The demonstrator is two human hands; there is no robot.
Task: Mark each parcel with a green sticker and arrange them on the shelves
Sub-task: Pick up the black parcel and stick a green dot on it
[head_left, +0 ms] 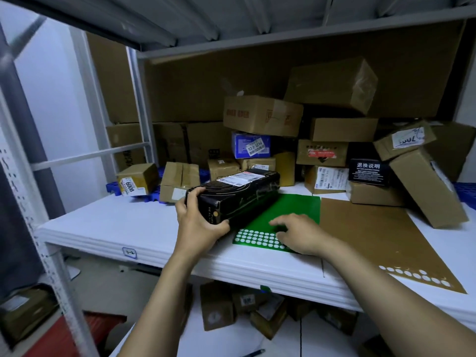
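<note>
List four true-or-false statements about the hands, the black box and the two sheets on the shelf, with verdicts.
1. The left hand grips one end of the long black box. True.
2. The right hand holds a pen. False: it holds nothing, and its fingers touch the green sticker sheet.
3. The brown sheet lies left of the green one. False: it lies to its right.
4. White circles fill the green sheet's near edge. True.
</note>
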